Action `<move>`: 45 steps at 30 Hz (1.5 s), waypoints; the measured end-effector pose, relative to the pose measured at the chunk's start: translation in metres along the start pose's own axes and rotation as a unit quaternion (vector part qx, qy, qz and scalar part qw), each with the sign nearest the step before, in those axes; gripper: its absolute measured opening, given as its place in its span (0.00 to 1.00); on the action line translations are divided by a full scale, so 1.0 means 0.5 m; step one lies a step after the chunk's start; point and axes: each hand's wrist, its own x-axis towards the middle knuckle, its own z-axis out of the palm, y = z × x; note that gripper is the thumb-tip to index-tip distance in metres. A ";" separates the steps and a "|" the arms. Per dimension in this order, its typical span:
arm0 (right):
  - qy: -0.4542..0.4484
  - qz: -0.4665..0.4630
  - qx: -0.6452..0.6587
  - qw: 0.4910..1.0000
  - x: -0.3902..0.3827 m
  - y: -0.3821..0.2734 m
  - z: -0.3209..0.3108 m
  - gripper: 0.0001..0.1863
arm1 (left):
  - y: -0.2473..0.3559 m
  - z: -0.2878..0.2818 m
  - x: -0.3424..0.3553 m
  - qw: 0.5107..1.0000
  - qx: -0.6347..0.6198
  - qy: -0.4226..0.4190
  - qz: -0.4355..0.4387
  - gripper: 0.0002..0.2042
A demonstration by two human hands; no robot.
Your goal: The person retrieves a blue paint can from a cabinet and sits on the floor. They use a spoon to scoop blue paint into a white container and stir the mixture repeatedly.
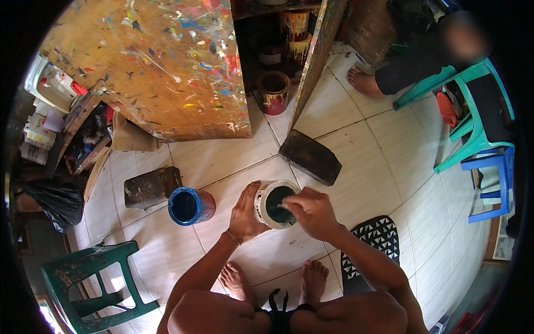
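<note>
My left hand (243, 214) is wrapped round the left side of a white paint bucket (259, 208) on the tiled floor. The bucket holds dark green paint (275, 199). My right hand (308, 211) is closed over the bucket's right rim, its fingertips pinched at the paint; whatever they grip is too small or hidden to make out. Just left of the bucket stands a blue open can (206, 206) with dark contents. A dark stained block (308, 156) lies beyond the bucket to the right, and another (150, 186) sits behind the blue can to the left.
A paint-splattered cabinet (139, 67) stands ahead, cans (272, 103) inside. Green stool (61, 273) at lower left; patterned black mat (370, 245) at right. A seated person (406, 78) is at upper right by green (473, 89) and blue (489, 161) plastic seats. A black bag (55, 200) lies left.
</note>
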 end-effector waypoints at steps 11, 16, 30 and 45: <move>-0.060 -0.028 -0.024 0.998 0.002 0.011 0.008 0.09 | 0.004 -0.006 0.001 1.000 0.002 -0.024 -0.013 0.56; -0.016 -0.042 -0.052 0.998 -0.002 0.007 0.004 0.07 | 0.008 -0.006 0.003 1.000 -0.003 -0.002 0.012 0.55; 0.007 -0.064 -0.027 0.998 -0.002 0.003 0.009 0.09 | 0.006 -0.011 0.008 0.999 0.018 0.018 0.036 0.52; 0.023 -0.050 -0.043 0.998 -0.005 0.009 0.012 0.08 | 0.007 -0.010 0.006 1.000 0.001 0.002 0.004 0.53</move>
